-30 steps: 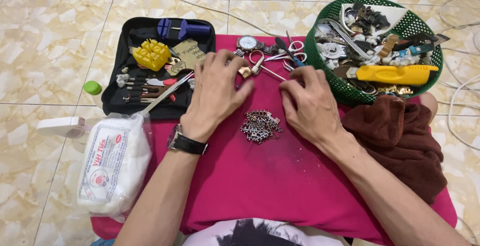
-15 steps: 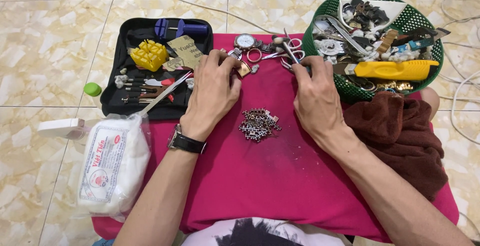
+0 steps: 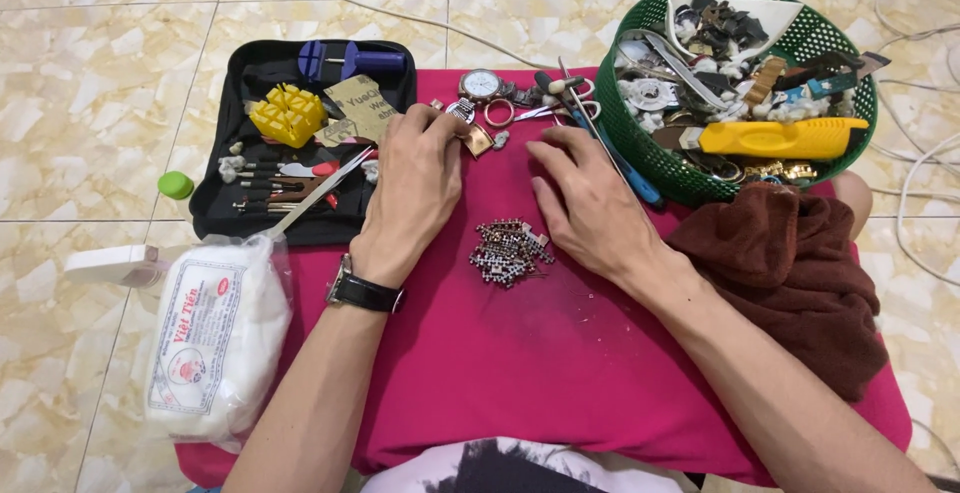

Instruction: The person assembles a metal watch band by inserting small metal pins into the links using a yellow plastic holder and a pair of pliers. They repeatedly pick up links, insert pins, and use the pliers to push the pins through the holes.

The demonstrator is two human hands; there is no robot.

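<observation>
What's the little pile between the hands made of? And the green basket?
The pile of small links looks like shiny metal: silvery glints, some coppery. The green basket looks like moulded plastic: an even matte colour and an open lattice wall.

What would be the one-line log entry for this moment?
left hand: on small metal part | right hand: flat on pink cloth | bracelet links: between hands

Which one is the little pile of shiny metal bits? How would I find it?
Look at the pink cloth in the middle. Between the left hand and right hand lies the pile of metal links. It sits alone on bare cloth, while the other small parts crowd the cloth's far edge.
</observation>
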